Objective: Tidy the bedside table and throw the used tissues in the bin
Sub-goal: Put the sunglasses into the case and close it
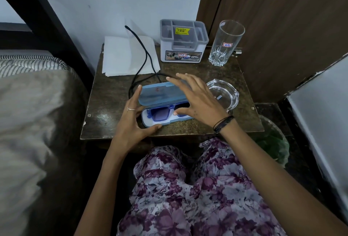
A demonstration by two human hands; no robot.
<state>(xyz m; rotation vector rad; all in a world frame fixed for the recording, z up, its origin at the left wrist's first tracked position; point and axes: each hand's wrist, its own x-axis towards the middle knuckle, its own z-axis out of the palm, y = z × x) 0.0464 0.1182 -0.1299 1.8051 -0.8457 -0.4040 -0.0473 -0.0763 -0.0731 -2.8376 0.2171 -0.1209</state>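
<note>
Near the front edge of the bedside table (pixel 216 124), an open blue glasses case (pixel 162 103) is seen, lid up, blue sunglasses (pixel 160 114) laid inside. The case's left end is cupped by the left hand (pixel 131 122), thumb at the front edge, fingers by the lid. The right hand (pixel 195 98) is spread wide over the lid and sunglasses, nothing gripped. At the back left corner, flat white tissues (pixel 128 56) are crossed by a black cable (pixel 145 54). A grey organiser (pixel 183 41) is placed at the back edge, a tall glass (pixel 226 43) at the back right corner, a glass ashtray (pixel 225 94) by the right edge. The bin (pixel 273 141) is seen below the front right corner.
</note>
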